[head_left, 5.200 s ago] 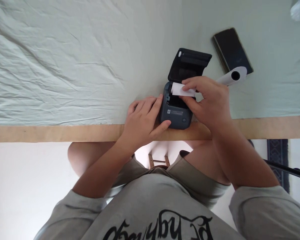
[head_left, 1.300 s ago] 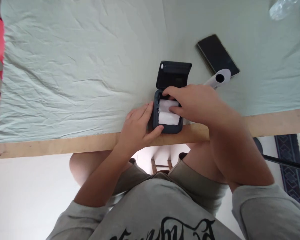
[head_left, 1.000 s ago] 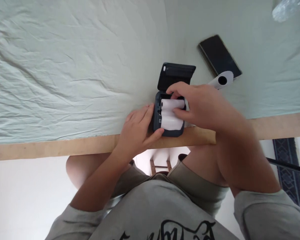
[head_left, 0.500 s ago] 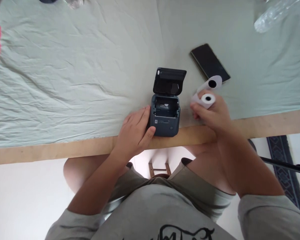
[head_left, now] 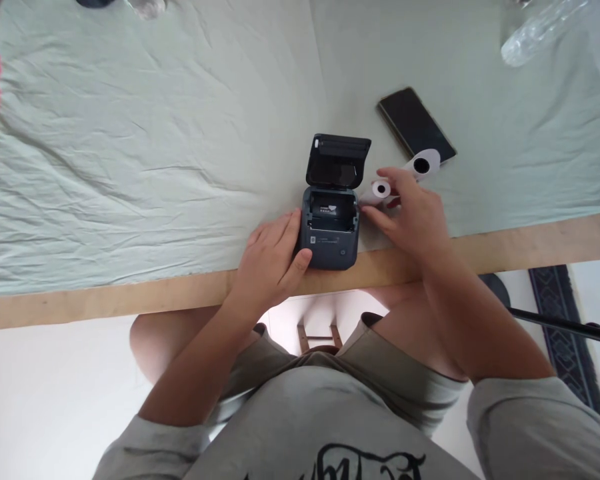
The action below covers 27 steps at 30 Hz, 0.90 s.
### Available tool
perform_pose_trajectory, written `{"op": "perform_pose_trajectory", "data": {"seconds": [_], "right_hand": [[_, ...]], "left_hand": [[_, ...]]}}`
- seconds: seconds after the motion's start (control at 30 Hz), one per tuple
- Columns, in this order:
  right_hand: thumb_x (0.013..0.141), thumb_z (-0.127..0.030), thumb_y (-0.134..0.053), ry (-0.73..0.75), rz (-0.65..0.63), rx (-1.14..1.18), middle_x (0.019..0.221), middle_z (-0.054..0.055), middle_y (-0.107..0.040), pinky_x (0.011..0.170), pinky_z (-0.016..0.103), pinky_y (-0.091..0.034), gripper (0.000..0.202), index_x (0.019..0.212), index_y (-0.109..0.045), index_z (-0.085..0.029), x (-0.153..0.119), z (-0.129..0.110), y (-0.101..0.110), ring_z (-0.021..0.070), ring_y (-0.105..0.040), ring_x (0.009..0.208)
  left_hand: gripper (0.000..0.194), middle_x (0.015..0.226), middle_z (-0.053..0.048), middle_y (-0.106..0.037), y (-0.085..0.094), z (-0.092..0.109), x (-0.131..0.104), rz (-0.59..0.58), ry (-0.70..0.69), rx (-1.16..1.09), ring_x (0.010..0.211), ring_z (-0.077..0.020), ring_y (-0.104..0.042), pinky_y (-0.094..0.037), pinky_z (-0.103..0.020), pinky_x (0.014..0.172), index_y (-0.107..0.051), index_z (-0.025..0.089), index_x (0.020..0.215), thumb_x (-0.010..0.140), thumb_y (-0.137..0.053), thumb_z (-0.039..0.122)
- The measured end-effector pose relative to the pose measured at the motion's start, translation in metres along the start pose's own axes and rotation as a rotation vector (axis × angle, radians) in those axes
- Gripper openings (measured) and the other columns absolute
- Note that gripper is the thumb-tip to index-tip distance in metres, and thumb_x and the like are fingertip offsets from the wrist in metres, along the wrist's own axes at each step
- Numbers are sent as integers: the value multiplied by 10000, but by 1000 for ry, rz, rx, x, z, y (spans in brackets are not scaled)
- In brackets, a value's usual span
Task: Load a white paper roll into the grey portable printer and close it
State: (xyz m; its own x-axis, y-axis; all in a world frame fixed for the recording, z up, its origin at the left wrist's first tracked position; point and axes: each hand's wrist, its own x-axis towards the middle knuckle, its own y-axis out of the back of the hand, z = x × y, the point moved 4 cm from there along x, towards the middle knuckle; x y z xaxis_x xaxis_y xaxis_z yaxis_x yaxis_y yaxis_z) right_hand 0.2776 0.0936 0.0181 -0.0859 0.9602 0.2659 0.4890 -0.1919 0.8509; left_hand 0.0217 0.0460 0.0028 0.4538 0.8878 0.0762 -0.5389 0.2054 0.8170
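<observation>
A dark blue label printer (head_left: 331, 251) sits at the table's front edge with its black lid (head_left: 337, 162) raised and its inner bay showing. My left hand (head_left: 275, 257) holds the printer's left side, thumb at the lower corner and fingers along the edge. In my right hand (head_left: 407, 210) is a small white paper roll (head_left: 379, 191), gripped between thumb and fingers just right of the printer's bay. Behind that hand, a second white roll (head_left: 425, 163) with a black core lies by the lower end of a dark phone (head_left: 417, 125).
A pale green cloth (head_left: 155, 133) covers the table, with a bare wooden strip (head_left: 130, 297) along its front. Clear plastic wrapping (head_left: 535, 37) lies at the back right. Another clear plastic piece (head_left: 149, 7) and a dark object are at the back left.
My right hand has moved left with the small roll, bringing it close to the printer's right side. The second roll has stayed near the phone. My left hand remains on the printer.
</observation>
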Motion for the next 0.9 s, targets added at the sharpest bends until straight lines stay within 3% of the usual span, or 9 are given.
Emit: {"op": "perform_pose_trajectory", "data": {"seconds": [0.13,0.2,0.3,0.37,0.43,0.57,0.73,0.8,0.9], "right_hand": [[922,-397,-590,127,321,74,939,69,-750,628,374,-560,246,1121,-647,-264,6,4,35,230,-717,800],[879,-337,-626,173,401,21,998,116,-734,760,430,-582,214,1079,-657,-269,14,15,45,267,-709,939],[808,-353,-719,183,201,-128,1338,151,-700,1044,516,-544,506,1296,-599,-298,30,37,36,318,-627,1288],[781,-379,-747,135,83,-179,1372,148,-694,1087,583,-508,608,1354,-581,-266,33,52,27,349,-644,1280],[784,-381,-745,75,43,-208,1323,151,-715,1067,612,-499,576,1324,-611,-231,32,61,19,368,-681,1218],[822,-374,-736,32,104,-197,1166,128,-759,986,531,-525,376,1167,-671,-241,26,70,14,328,-718,1092],[810,-515,-796,63,265,118,1006,63,-737,759,391,-553,484,1177,-573,-291,21,76,19,226,-666,849],[875,-550,-745,90,277,282,1023,51,-724,718,387,-557,463,1201,-503,-328,21,69,22,226,-666,833],[980,-468,-639,192,232,472,1111,35,-718,759,441,-592,356,1282,-463,-403,20,42,29,262,-705,936]], "left_hand": [[879,1555,-258,-575,-1,0,-1,11,-10,7,1438,-354,-547,-404,-521,1190,-438,11,1598,1108,-84,649],[893,1537,-261,-590,-1,0,0,20,-16,15,1423,-357,-560,-411,-513,1181,-450,-6,1587,1107,-86,654],[902,1524,-265,-600,-1,0,1,27,-18,33,1412,-360,-569,-416,-511,1176,-464,-15,1577,1107,-85,656],[904,1524,-271,-597,-1,0,1,24,-14,41,1412,-365,-568,-415,-515,1174,-461,-21,1578,1108,-84,653],[903,1530,-275,-591,-1,0,1,23,-10,44,1418,-368,-562,-413,-517,1173,-453,-30,1581,1110,-84,646],[900,1533,-275,-588,-2,0,1,24,-16,51,1419,-365,-563,-410,-511,1177,-455,-35,1578,1111,-89,641],[854,1536,-250,-596,-2,0,1,35,-18,53,1414,-359,-564,-419,-511,1171,-455,12,1589,1112,-121,637],[839,1540,-248,-592,-2,-1,1,34,-14,50,1412,-361,-565,-421,-511,1167,-454,19,1591,1114,-130,629],[816,1542,-244,-591,-2,-1,1,21,-7,40,1412,-362,-561,-417,-516,1171,-442,33,1599,1114,-141,617]]}}
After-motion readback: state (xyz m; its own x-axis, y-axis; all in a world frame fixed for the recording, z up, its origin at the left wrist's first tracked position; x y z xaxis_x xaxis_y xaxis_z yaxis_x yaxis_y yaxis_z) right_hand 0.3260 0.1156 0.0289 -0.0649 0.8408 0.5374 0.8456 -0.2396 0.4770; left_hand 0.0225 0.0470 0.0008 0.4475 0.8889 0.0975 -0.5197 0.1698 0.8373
